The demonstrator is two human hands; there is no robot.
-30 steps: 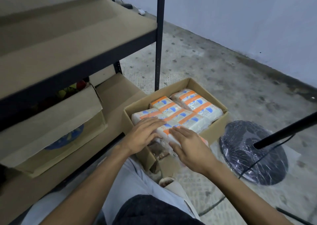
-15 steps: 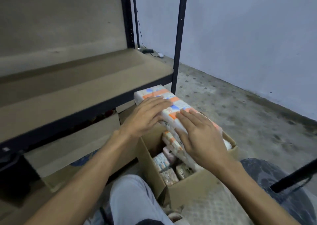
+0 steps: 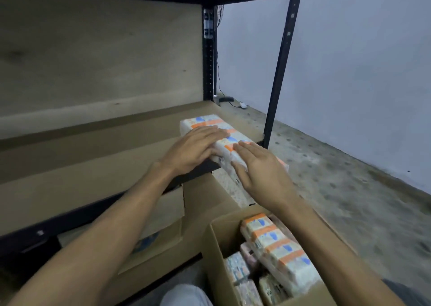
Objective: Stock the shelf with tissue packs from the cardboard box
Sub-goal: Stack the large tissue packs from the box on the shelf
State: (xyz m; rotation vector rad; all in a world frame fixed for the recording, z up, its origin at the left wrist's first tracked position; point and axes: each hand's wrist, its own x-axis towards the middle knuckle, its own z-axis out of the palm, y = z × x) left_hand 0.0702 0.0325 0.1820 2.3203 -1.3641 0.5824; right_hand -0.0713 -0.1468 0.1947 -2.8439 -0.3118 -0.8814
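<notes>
A long white tissue pack (image 3: pixel 211 124) with orange and blue marks is held over the front right corner of the brown shelf board (image 3: pixel 98 156), its far end above the board and its near end past the edge. My left hand (image 3: pixel 193 148) grips its left side with fingers flat on top. My right hand (image 3: pixel 261 173) grips its near right end. The open cardboard box (image 3: pixel 218 247) stands on the floor at the lower right, with another long tissue pack (image 3: pixel 277 247) and smaller packs inside.
A black shelf post (image 3: pixel 281 65) rises right of the held pack. A second cardboard box (image 3: pixel 168 214) sits on the lower shelf under the board. A grey wall (image 3: pixel 361 60) and speckled floor (image 3: pixel 338 184) lie to the right. A cable and plug (image 3: pixel 240 105) lie behind the shelf.
Both hands lifted the tissue pack out of the box, then carried it up and forward to the shelf board's front right corner. The view tilted upward.
</notes>
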